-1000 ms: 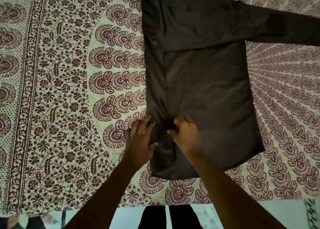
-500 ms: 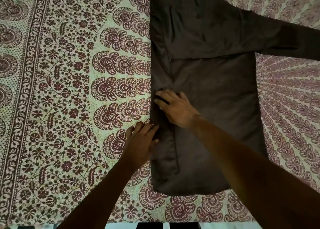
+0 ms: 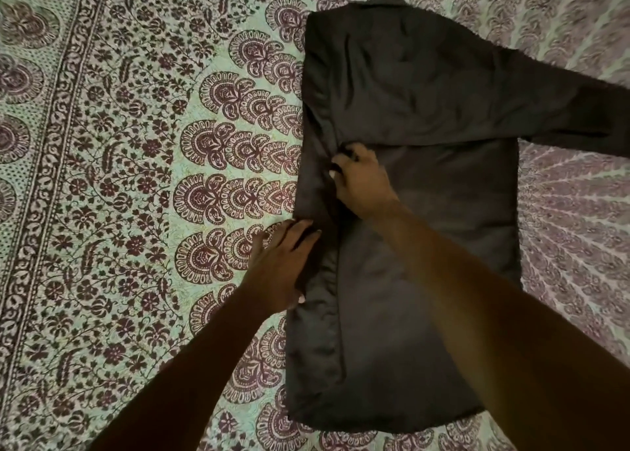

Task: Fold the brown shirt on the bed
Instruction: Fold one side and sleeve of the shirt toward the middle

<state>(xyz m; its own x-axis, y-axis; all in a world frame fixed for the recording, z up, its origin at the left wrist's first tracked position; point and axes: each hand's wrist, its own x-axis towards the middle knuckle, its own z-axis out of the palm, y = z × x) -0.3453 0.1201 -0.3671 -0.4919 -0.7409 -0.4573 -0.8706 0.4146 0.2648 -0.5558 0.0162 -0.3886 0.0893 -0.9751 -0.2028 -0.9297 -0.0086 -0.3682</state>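
Observation:
The brown shirt (image 3: 426, 246) lies flat on the bed, collar end far from me, its left side folded inward as a long strip. One sleeve (image 3: 562, 109) stretches out to the right. My left hand (image 3: 283, 263) presses flat on the shirt's left edge with straight fingers. Halfway up the folded strip, my right hand (image 3: 361, 181) has its fingers curled into the fabric and pinches the fold's inner edge. My right forearm crosses the lower body of the shirt and hides part of it.
A patterned bedsheet (image 3: 136, 195) in maroon and pale green covers the whole bed around the shirt. Its dark border band (image 3: 51, 144) runs along the left.
My right hand has slid away from me along the folded strip, from near the hem to the middle, and its fingers have curled into the cloth. My left hand stays at the left edge.

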